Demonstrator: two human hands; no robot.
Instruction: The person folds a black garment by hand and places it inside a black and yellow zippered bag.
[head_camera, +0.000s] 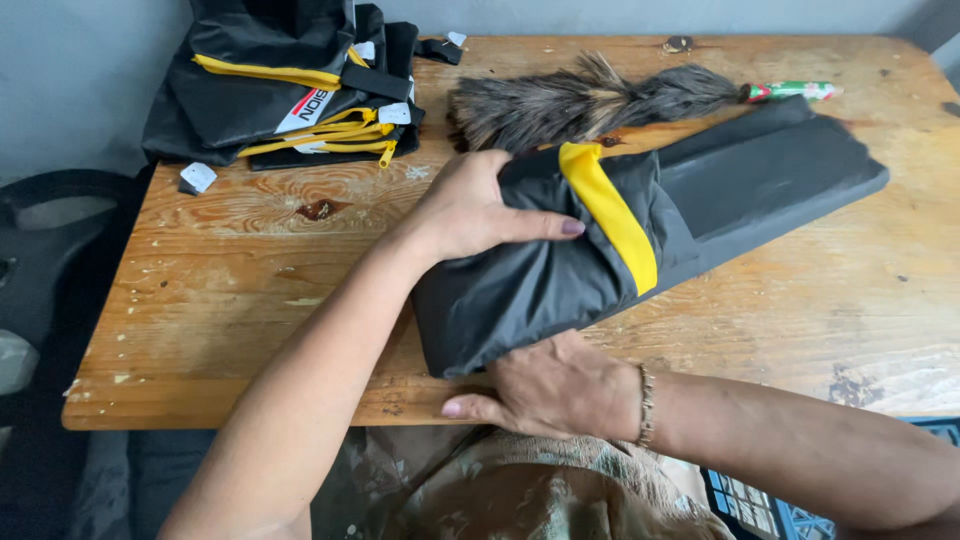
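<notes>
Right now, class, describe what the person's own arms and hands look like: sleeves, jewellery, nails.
Both forearms are bare, no sleeves showing. The right hand has a thin beaded bracelet at the wrist. The left hand wears nothing; its thumbnail carries dark purple polish. No gloves, no rings visible.

Single head camera looks steeply down, close, onto the wooden table (230, 290)

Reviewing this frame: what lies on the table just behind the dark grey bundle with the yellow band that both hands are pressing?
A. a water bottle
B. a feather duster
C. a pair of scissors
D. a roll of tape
B: a brown feather duster lies across the wooden table just beyond the grey bundle, which the left hand and right hand press.
</notes>
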